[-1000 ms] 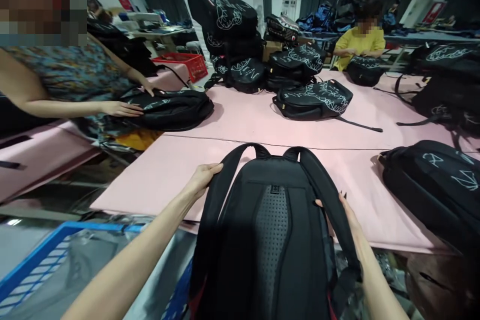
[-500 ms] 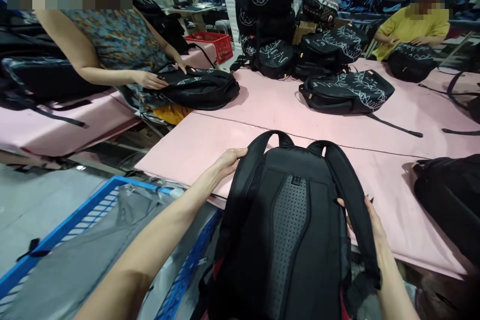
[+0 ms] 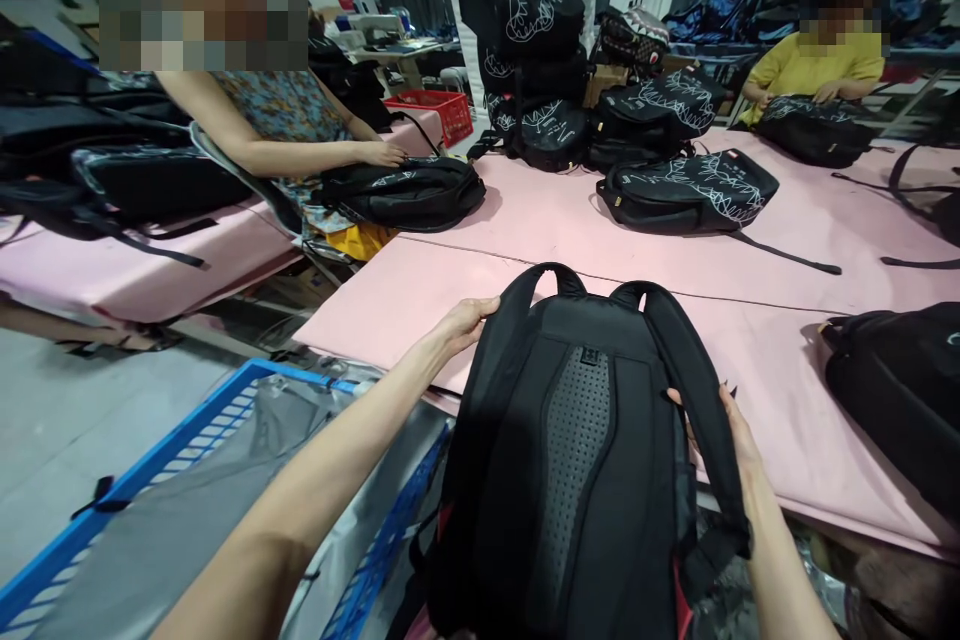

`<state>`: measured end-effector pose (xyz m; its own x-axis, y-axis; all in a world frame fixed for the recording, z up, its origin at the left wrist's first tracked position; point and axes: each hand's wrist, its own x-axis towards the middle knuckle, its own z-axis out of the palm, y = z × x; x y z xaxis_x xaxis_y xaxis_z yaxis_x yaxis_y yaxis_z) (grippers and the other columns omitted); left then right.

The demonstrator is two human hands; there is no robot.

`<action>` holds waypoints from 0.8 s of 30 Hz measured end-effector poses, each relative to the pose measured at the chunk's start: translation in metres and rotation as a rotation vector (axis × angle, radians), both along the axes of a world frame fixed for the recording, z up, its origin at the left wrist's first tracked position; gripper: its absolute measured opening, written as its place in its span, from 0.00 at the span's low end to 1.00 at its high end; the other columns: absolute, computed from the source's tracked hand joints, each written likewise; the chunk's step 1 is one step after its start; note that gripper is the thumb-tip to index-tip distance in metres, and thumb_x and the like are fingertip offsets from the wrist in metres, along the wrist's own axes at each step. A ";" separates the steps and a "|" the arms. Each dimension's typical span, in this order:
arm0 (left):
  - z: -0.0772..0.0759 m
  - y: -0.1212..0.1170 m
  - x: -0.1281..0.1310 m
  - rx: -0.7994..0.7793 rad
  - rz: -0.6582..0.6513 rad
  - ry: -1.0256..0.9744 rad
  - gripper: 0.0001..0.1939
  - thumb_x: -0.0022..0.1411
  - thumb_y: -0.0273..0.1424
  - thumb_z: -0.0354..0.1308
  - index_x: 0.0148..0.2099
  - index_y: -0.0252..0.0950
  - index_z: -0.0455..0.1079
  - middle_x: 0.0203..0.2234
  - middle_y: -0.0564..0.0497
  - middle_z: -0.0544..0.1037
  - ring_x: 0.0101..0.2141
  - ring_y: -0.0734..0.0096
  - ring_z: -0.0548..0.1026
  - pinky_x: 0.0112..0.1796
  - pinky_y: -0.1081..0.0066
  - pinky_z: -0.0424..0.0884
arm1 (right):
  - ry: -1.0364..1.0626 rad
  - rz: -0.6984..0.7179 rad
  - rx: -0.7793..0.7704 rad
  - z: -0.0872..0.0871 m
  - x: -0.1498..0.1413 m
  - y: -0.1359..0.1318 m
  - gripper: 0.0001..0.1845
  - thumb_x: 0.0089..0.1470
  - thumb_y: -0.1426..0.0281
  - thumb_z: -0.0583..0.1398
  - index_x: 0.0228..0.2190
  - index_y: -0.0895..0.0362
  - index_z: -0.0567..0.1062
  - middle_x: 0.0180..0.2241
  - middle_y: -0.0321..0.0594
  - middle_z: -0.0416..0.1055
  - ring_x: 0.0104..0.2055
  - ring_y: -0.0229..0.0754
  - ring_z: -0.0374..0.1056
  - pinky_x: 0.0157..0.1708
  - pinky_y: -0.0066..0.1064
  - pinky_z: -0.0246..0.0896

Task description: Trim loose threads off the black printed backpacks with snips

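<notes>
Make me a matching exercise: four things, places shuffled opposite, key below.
1. left hand
2. right hand
3. blue basket
4. red basket

A. in the background, beyond the seated person's bag
B. at the backpack's right strap
C. low at picture left, grey material inside
D. at the backpack's left strap

Pairs: 1-D, 2-B, 3-C, 4-A

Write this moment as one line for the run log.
left hand: holds left strap | right hand: holds right strap | backpack: straps facing camera | blue basket: lower left
</notes>
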<state>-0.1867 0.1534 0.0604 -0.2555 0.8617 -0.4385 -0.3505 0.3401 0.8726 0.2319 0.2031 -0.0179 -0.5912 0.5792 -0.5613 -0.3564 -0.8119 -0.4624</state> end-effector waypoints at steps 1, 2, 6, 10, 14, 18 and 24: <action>0.002 -0.001 0.000 0.001 -0.006 0.032 0.08 0.57 0.27 0.54 0.38 0.33 0.72 0.31 0.48 0.78 0.34 0.68 0.75 0.35 0.72 0.72 | 0.004 0.021 0.004 -0.001 0.000 0.001 0.29 0.51 0.52 0.57 0.44 0.63 0.73 0.12 0.33 0.66 0.11 0.33 0.57 0.08 0.22 0.54; 0.003 -0.001 0.000 0.003 -0.013 0.053 0.08 0.56 0.27 0.54 0.38 0.32 0.72 0.30 0.48 0.78 0.33 0.68 0.75 0.34 0.72 0.72 | 0.000 0.034 0.014 -0.002 0.001 0.002 0.29 0.51 0.52 0.56 0.44 0.63 0.73 0.12 0.34 0.66 0.11 0.33 0.57 0.08 0.22 0.53; 0.008 -0.009 0.008 -0.059 -0.103 0.306 0.11 0.57 0.31 0.53 0.39 0.30 0.72 0.29 0.47 0.77 0.33 0.65 0.74 0.36 0.67 0.70 | -0.056 0.045 0.050 -0.005 0.000 0.003 0.31 0.52 0.49 0.53 0.44 0.62 0.73 0.13 0.36 0.68 0.10 0.34 0.57 0.08 0.23 0.53; 0.003 -0.017 0.051 0.110 0.083 1.256 0.14 0.57 0.30 0.53 0.46 0.34 0.70 0.38 0.44 0.75 0.45 0.55 0.69 0.46 0.57 0.61 | -0.087 0.096 -0.013 0.007 -0.002 -0.005 0.38 0.55 0.46 0.44 0.47 0.64 0.71 0.09 0.34 0.64 0.08 0.35 0.53 0.07 0.23 0.48; -0.003 -0.022 0.142 0.691 -0.156 1.586 0.07 0.60 0.34 0.54 0.37 0.42 0.74 0.32 0.50 0.76 0.40 0.61 0.69 0.45 0.58 0.54 | -0.013 0.036 -0.031 0.021 -0.006 -0.009 0.37 0.57 0.48 0.43 0.45 0.67 0.70 0.11 0.35 0.66 0.08 0.33 0.52 0.07 0.22 0.49; -0.008 -0.018 0.238 0.864 -0.426 1.412 0.08 0.60 0.37 0.54 0.38 0.43 0.74 0.29 0.52 0.74 0.34 0.69 0.67 0.38 0.63 0.55 | -0.002 -0.110 0.040 0.025 -0.010 -0.013 0.30 0.59 0.53 0.44 0.42 0.64 0.71 0.21 0.38 0.72 0.16 0.34 0.62 0.16 0.24 0.62; -0.023 -0.020 0.294 0.857 -0.713 1.318 0.09 0.61 0.36 0.54 0.37 0.40 0.73 0.32 0.50 0.71 0.36 0.67 0.65 0.41 0.62 0.55 | -0.033 -0.095 0.176 0.019 -0.009 -0.011 0.27 0.61 0.56 0.40 0.46 0.58 0.68 0.26 0.37 0.73 0.25 0.37 0.68 0.27 0.29 0.67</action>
